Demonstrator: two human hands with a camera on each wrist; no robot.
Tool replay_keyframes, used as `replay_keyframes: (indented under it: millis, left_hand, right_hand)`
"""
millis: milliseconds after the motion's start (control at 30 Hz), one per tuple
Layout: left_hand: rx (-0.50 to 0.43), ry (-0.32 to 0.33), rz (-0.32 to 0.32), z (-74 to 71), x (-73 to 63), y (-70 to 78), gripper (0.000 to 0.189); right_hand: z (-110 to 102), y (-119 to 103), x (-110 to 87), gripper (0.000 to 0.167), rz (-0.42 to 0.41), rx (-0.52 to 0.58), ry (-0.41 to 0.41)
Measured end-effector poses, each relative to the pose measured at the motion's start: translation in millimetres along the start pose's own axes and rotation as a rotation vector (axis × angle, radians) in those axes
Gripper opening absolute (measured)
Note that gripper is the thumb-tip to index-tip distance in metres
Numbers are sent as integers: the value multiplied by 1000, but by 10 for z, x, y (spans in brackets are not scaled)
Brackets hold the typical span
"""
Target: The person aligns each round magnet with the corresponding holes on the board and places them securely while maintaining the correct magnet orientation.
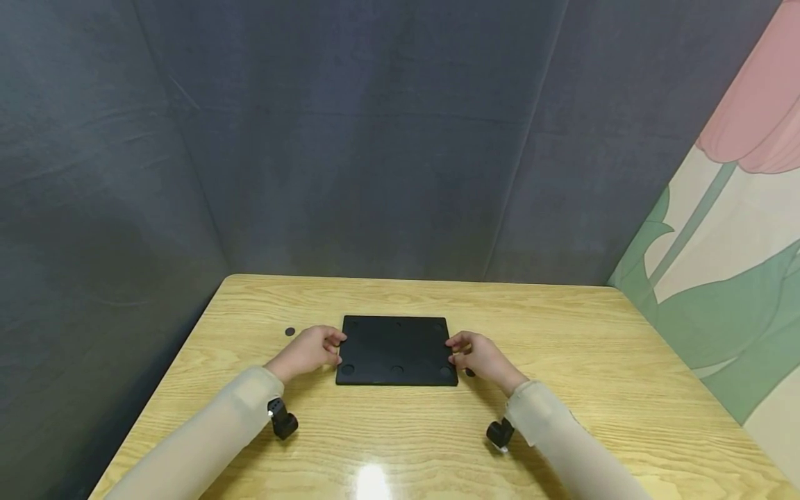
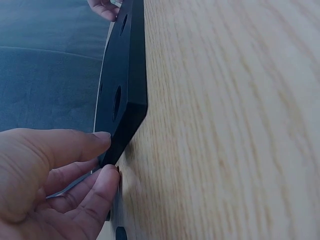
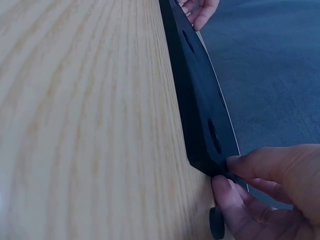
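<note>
A black rectangular board (image 1: 397, 347) with several shallow round recesses in its top face lies flat on the wooden table. My left hand (image 1: 312, 349) pinches its left edge, thumb at the top face and fingertips low against the side, as the left wrist view shows. At the opposite edge my right hand (image 1: 484, 355) grips it the same way, its thumb (image 3: 245, 164) over the rim. A small black disc (image 1: 470, 373) lies on the table close by my right hand. Another black disc (image 1: 290, 332) sits just beyond my left hand.
The light wooden table (image 1: 562, 333) ends at a dark grey curtain (image 1: 375, 139) at the back and left. A wall with a painted flower (image 1: 737, 278) stands to the right. A small black camera is strapped at each wrist.
</note>
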State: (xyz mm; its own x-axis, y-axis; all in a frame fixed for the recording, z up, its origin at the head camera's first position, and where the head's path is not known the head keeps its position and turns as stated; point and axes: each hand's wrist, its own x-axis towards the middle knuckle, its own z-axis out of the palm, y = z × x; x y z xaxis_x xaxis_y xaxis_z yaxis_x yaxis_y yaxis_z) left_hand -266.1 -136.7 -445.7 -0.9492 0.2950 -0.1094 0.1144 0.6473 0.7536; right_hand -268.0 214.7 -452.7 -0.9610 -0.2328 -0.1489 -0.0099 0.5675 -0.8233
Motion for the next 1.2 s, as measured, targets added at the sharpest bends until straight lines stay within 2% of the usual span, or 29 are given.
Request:
replay_keyframes:
  millis: [533, 833, 1033, 1200]
  left_hand:
    - [26, 9, -1, -14, 26, 5, 40]
    - [23, 7, -11, -10, 13, 14, 40]
    - [12, 2, 36, -94, -45, 26, 38]
    - [-42, 17, 42, -216, -98, 18, 38]
  right_hand:
    - [-16, -3, 41, 28, -11, 10, -18]
    - [-13, -16, 23, 30, 12, 14, -17]
    - [-14, -22, 6, 30, 10, 15, -21]
    - [-18, -20, 0, 30, 9, 12, -20]
